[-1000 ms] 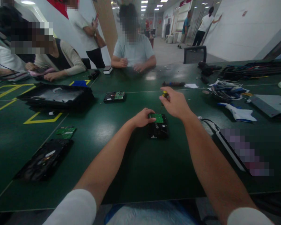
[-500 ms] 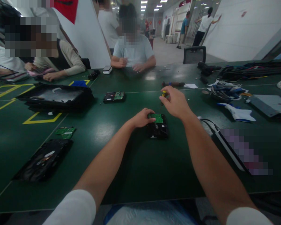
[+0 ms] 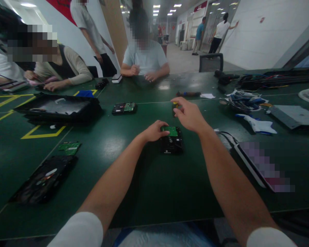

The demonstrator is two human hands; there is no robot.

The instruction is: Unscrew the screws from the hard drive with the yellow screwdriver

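Note:
A black hard drive (image 3: 171,146) with a green circuit board (image 3: 172,131) at its far end lies on the table before me. My left hand (image 3: 156,131) grips the drive's far left edge, its thumb over the board. Above the drive's far right corner, my right hand (image 3: 190,114) pinches a small screwdriver (image 3: 175,103) with a yellow handle top, held upright. The tool's tip is too dim to tell whether it touches a screw.
At left lie an opened black drive casing (image 3: 45,180) and a loose green board (image 3: 70,148). Farther off are another hard drive (image 3: 124,108) and a black tray (image 3: 63,106). Right hold a cabled, blurred-screen device (image 3: 249,164), a glove (image 3: 257,124) and a metal box (image 3: 296,116). Co-workers sit opposite.
My right hand with the screwdriver has shifted slightly left; my left hand keeps its grip on the drive. The view has turned a little, and a standing person behind has moved left.

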